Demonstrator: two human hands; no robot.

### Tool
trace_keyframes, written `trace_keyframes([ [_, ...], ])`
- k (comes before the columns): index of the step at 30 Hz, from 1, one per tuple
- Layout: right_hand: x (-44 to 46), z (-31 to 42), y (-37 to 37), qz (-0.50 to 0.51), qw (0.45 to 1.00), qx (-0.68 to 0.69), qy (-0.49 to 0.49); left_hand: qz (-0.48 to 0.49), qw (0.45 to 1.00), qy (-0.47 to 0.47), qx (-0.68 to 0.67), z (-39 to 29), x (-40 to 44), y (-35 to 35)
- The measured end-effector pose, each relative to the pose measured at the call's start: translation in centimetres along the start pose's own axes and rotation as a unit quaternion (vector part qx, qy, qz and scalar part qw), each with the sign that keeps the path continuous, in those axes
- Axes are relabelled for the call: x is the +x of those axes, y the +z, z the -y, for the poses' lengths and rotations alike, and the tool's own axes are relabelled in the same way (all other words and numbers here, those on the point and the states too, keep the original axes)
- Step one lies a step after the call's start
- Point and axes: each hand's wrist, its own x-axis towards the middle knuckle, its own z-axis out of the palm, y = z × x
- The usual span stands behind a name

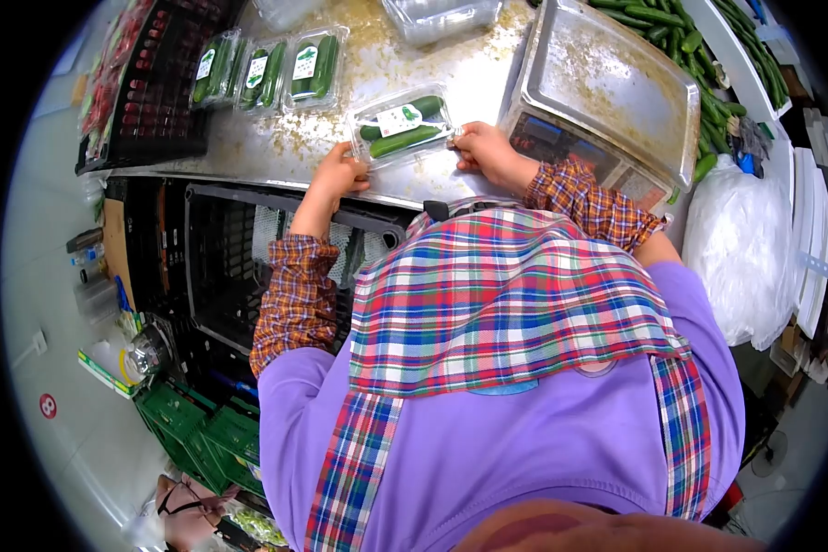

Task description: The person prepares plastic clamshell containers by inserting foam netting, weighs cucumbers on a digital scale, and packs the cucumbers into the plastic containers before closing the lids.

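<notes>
A clear plastic box of cucumbers (402, 124) with a white and green label lies on the metal table in front of me. My left hand (342, 175) is at its lower left corner, fingers curled in against the edge. At the right end, my right hand (488, 152) pinches the corner between thumb and fingers. Behind and to the left, several similar cucumber boxes (313, 69) stand side by side with labels showing. The undersides of the fingers are partly hidden.
A scale with a metal platform (612, 78) stands right of my hands. Beyond it lie loose cucumbers (699, 92). Stacked clear containers (442, 18) sit at the back. A black crate of red produce (147, 101) is left, a dark crate (216, 267) below the table edge.
</notes>
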Motion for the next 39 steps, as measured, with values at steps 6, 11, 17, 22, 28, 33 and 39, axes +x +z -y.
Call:
trace_keyframes([
  [6,-1.2,0.8,1.3,0.0,0.996,-0.025,-0.082,0.016,0.969,0.042,-0.241,-0.5,-0.1,-1.4],
  [11,-2.4,5.0,3.8,0.054,0.988,-0.019,-0.146,0.07,0.947,0.075,-0.305,-2.7,-1.4,-3.3],
  [17,-2.7,9.1,6.0,0.088,0.981,0.005,-0.171,0.112,0.936,0.115,-0.312,-4.8,-1.9,-5.3],
  [22,-3.3,8.3,6.6,0.105,0.985,0.005,-0.14,0.017,0.901,0.124,-0.416,-6.1,0.3,-8.4],
  [28,-4.3,4.6,4.5,0.072,0.997,-0.013,-0.036,-0.148,0.892,0.141,-0.403,-5.9,6.2,-15.4],
  [33,-4.9,4.1,3.2,0.059,0.998,-0.009,-0.024,-0.281,0.885,-0.032,-0.369,-7.1,6.6,-15.4],
  [39,-5.2,3.5,2.7,0.06,0.998,-0.026,-0.007,-0.194,0.847,-0.001,-0.494,-5.4,10.0,-17.7],
])
